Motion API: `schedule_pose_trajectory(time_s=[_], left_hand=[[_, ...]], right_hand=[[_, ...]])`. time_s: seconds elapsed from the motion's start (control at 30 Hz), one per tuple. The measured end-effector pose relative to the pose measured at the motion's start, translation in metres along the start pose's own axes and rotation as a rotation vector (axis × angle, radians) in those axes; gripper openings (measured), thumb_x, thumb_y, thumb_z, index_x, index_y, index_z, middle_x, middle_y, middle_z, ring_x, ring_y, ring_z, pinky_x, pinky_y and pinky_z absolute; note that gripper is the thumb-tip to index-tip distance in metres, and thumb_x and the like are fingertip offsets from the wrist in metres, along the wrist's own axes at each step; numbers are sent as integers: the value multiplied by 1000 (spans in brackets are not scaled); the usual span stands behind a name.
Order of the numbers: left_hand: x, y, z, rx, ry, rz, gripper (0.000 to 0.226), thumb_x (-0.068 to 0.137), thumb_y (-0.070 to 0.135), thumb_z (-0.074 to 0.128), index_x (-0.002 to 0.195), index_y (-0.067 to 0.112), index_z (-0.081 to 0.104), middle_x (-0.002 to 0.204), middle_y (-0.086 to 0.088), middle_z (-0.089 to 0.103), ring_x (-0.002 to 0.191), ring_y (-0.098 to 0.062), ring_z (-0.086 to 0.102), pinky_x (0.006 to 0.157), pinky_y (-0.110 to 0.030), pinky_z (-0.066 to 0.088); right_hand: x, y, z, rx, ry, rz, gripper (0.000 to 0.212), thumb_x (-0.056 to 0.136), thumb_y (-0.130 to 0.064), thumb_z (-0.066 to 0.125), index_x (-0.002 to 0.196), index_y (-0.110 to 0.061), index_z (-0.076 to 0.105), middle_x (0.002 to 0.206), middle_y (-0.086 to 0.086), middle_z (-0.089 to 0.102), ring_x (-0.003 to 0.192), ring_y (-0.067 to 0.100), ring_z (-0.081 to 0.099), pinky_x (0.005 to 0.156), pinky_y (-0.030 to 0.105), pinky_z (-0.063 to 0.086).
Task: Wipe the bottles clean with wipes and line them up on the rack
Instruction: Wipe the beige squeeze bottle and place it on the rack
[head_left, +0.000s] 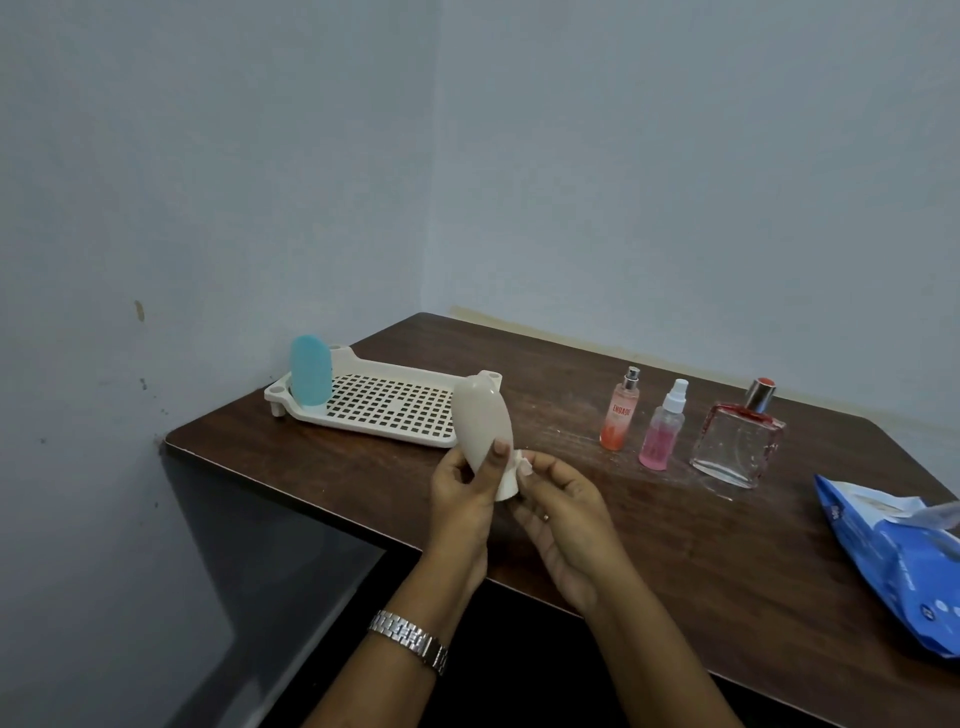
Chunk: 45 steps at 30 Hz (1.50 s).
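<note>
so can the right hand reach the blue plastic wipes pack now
Probably yes: nothing stands between the right hand and the blue plastic wipes pack, though its fingers pinch the cap of the beige bottle.

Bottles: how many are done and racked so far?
One looks done: the blue bottle stands on the rack. In hand: the left hand holds the beige bottle, with the right hand at its cap. To do, on the table: orange bottle, pink bottle, clear bottle.

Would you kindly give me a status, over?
Left hand grips beige bottle, cap down; right hand pinches wipe at its cap. Blue bottle upright on rack. Orange spray, pink spray, perfume bottle wait on table. Nothing blocking rack.
</note>
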<state>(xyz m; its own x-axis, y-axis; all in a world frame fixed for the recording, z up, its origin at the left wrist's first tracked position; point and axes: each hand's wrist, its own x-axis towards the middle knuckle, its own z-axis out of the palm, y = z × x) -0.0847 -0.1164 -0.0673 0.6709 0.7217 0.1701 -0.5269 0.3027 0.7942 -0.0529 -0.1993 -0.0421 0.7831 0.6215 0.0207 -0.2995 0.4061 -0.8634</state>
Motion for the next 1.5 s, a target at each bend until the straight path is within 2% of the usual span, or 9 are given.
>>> schedule_pose_trajectory(time_s=[0.17, 0.37, 0.5, 0.6, 0.77, 0.87, 1.1, 1.3, 1.5], left_hand=[[-2, 2, 14, -77, 38, -48, 43, 61, 42, 67, 86, 7, 68, 75, -3, 72, 77, -15, 66, 80, -29, 52], [-3, 6, 22, -174, 9, -81, 47, 65, 48, 63, 86, 6, 66, 70, 0, 71, 61, -9, 65, 58, -19, 55], [0, 10, 25, -269, 22, -110, 91, 29, 67, 85, 97, 9, 67, 91, -2, 75, 68, -10, 69, 59, -22, 56], [-1, 10, 25, -273, 37, -101, 102, 20, 66, 88, 102, 9, 66, 94, -1, 76, 72, -9, 70, 61, -22, 56], [-2, 12, 24, -159, 102, -89, 66, 54, 45, 78, 104, 3, 66, 91, -6, 74, 92, -26, 67, 85, -36, 55], [-4, 11, 24, -90, 76, -100, 59, 61, 36, 73, 108, 1, 65, 93, -7, 74, 97, -25, 68, 93, -37, 52], [-1, 8, 26, 3, 60, -115, 25, 83, 12, 70, 104, 0, 63, 74, 1, 72, 67, -4, 69, 60, -15, 52], [21, 22, 9, 212, 115, -21, 39, 78, 17, 78, 106, 13, 51, 88, -4, 71, 77, -10, 69, 66, -20, 53], [43, 44, -17, 437, 232, 73, 49, 71, 25, 83, 107, 20, 50, 98, -1, 68, 86, -9, 65, 67, -19, 47]], right_hand=[[1, -5, 2, 125, 12, 43, 21, 92, -5, 52, 109, 3, 60, 106, 17, 68, 91, 19, 67, 76, 23, 57], [-3, -8, 7, 255, 61, 96, 19, 93, -6, 50, 107, 0, 61, 102, 14, 68, 85, 15, 66, 65, 22, 57], [-7, 2, 11, 338, 146, 58, 14, 93, -1, 50, 102, 3, 59, 99, 18, 66, 83, 16, 66, 67, 21, 58], [-11, 9, 14, 280, 216, -46, 8, 89, 0, 55, 95, 1, 61, 91, 17, 69, 82, 18, 67, 73, 22, 57], [-11, 5, 15, 236, 284, -147, 7, 85, 2, 59, 89, -2, 64, 86, 12, 70, 76, 14, 67, 71, 21, 57], [-5, -2, 12, 268, 295, -174, 9, 87, 3, 57, 93, -1, 62, 87, 11, 69, 75, 12, 68, 66, 19, 56], [-1, 3, 3, 243, 303, -41, 4, 90, -1, 55, 92, -1, 59, 85, 13, 66, 68, 11, 65, 59, 17, 55], [0, -12, 2, 156, 108, -17, 6, 89, 0, 55, 88, -2, 60, 80, 11, 70, 68, 14, 67, 61, 21, 57], [33, -28, -5, -3, 147, -46, 6, 90, 1, 55, 93, -2, 59, 90, 12, 64, 80, 18, 64, 63, 21, 58]])
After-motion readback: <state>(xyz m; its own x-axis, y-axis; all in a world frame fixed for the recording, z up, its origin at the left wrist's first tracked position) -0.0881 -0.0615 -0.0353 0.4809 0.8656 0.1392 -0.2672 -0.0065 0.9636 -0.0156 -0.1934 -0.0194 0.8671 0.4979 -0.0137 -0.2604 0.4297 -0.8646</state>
